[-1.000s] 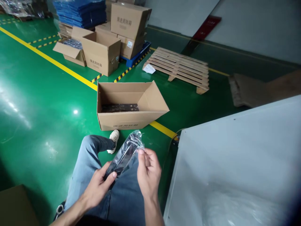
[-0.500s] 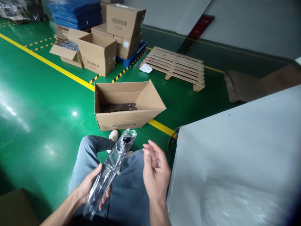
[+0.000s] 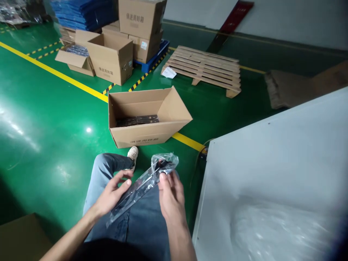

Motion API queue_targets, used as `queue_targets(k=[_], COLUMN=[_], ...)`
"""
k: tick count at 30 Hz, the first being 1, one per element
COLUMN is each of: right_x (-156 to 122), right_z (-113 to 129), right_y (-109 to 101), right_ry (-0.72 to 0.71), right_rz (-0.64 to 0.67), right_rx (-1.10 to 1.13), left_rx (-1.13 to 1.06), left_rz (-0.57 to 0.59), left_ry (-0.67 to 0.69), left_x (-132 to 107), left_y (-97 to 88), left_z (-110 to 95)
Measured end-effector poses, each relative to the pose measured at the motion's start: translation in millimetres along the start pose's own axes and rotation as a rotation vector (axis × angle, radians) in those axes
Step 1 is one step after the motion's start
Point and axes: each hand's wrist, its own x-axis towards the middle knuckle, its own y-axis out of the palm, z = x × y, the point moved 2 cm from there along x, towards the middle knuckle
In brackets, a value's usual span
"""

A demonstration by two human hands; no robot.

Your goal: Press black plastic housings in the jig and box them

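A long clear plastic bag [image 3: 141, 185] with a dark, slender part inside lies slantwise above my lap. My right hand [image 3: 171, 195] is closed on its upper end, thumb on the near side, where the film bunches around the part's black tip [image 3: 162, 165]. Beside the bag's lower half is my left hand [image 3: 115, 192], its thumb and fingers apart and the thumb at the film's edge. What exactly the dark part is cannot be made out. Beyond my knees stands an open cardboard box [image 3: 141, 136] holding several dark, flat packed pieces [image 3: 138, 120].
To my right is a pale grey surface [image 3: 258, 156] with clear plastic film [image 3: 280, 228] on it. A wooden pallet [image 3: 203, 69] lies farther off. More cartons [image 3: 108, 61] and a blue stack [image 3: 84, 14] stand at the back left. Another carton [image 3: 24, 235] is at the lower left.
The bag has swung to the right and lies flatter. My right hand, apart from it before, has taken hold of its upper end. My left hand has loosened its grip.
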Motion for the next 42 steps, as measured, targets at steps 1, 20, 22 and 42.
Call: queue_targets(k=[1,20,22,42], right_x=[0,-11,-9,-13], right_z=[4,25,27,-8], right_y=[0,12,14,-1], right_ry=[-0.022,-0.398,-0.395,-0.252], right_rz=[-0.006,0.035,0.033,-0.498], right_rx=[-0.032,-0.437,-0.425,-0.015], left_rx=[0.081,0.108,0.029,0.555], left_rz=[-0.098,-0.162,-0.134,-0.221], left_ry=[0.097,0.214,0.196,0.906], left_x=[0,11,14,-33], left_y=[2.4,43.3,43.6,42.0], left_z=[-11,-57,-58,-41])
